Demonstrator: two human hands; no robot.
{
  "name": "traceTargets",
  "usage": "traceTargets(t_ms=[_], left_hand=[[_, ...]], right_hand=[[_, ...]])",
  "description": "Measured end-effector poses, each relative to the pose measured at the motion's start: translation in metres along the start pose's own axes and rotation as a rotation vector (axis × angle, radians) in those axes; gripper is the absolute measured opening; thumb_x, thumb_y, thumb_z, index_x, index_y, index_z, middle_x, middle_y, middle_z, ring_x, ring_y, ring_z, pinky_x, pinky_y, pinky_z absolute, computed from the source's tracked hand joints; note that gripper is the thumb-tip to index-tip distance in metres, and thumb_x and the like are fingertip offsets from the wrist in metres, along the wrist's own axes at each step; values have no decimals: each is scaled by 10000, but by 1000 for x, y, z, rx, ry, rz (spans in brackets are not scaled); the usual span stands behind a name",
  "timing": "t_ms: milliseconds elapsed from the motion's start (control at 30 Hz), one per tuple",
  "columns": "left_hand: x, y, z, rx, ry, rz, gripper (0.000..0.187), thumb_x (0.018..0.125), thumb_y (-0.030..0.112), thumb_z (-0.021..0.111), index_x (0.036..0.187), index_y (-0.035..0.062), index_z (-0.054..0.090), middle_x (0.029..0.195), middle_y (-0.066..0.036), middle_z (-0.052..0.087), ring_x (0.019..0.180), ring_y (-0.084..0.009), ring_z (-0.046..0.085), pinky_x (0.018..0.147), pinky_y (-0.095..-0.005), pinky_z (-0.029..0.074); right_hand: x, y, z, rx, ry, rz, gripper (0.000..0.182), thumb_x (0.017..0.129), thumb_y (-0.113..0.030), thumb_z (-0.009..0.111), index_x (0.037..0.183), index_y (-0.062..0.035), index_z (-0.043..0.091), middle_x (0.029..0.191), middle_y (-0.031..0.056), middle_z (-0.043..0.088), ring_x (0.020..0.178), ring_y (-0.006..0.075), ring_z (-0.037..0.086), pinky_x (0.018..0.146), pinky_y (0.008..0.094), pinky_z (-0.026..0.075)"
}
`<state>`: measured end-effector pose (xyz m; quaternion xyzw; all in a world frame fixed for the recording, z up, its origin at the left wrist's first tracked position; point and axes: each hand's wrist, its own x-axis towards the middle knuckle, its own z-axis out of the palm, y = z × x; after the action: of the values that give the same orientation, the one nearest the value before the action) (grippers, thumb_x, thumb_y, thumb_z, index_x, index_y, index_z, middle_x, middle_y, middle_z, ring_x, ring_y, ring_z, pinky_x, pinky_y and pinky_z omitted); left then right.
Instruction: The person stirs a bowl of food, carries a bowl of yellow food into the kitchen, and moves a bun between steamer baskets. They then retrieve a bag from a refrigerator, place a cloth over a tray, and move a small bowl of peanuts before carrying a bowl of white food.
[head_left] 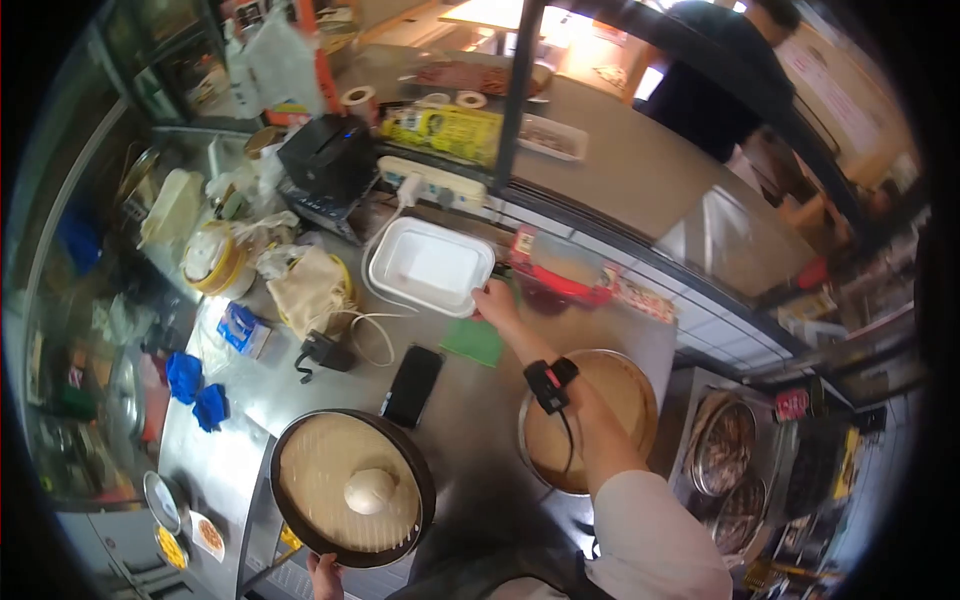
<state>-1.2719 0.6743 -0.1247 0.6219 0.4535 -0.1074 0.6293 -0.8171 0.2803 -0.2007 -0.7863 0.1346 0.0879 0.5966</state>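
Note:
My right hand (pixel 497 303) reaches forward, its fingers closed on the near right corner of a white rectangular plastic container (pixel 432 262). Nothing shows inside the container. At the bottom, my left hand (pixel 324 576) grips the near rim of a dark round pan (pixel 283 520). A flat beige layer (pixel 330 465) with pale streaks covers the pan's inside, and a smooth round dough ball (pixel 369 491) rests on it. Beneath my right forearm stands another round pan (pixel 528 455) with a similar beige layer.
A black phone (pixel 412 387) lies between the pans, near a green sheet (pixel 473 341). Behind are a black printer (pixel 328 165), a power strip (pixel 432 181) and cables. Tubs and blue cloths (pixel 185 377) sit leftward. Metal containers (pixel 724 447) stand right. Past the window frame, a person (pixel 715 75) stands.

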Motion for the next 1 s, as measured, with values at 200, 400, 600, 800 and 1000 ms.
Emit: traceTargets(t_ms=[200,400,600,800,1000], left_hand=[[-6,14,34,-95,-94,172,353,747,174,542,1069,42,480,946,-60,547,802,-165,538,660,-297,445],[-11,23,66,-144,-191,111,442,681,87,517,1102,24,399,980,-75,526,806,-170,573,629,-274,505],[-17,19,97,-89,-195,123,492,667,103,525,1133,26,388,968,-72,516,833,-176,549,670,-288,485],[-30,25,123,-103,-245,147,440,684,84,508,1111,25,421,907,-59,519,749,-153,539,605,-260,477],[-29,30,149,-94,-229,163,421,718,67,498,1128,15,418,953,-89,556,782,-175,586,633,-285,512]], right_hand=[[-113,40,-172,188,64,67,246,764,-181,506,925,-16,592,766,84,613,612,157,600,489,285,504],[-216,54,-304,379,566,102,253,770,-164,509,920,28,576,744,86,597,605,147,576,487,262,476],[-203,45,-300,438,583,72,257,782,-161,509,951,26,557,789,86,596,634,162,584,533,270,498],[-99,9,-249,945,394,-27,186,788,-109,535,935,4,532,843,87,566,706,179,568,631,337,536],[-38,-30,-218,1101,422,-74,190,797,-111,565,884,47,506,828,118,554,736,209,578,665,325,539]])
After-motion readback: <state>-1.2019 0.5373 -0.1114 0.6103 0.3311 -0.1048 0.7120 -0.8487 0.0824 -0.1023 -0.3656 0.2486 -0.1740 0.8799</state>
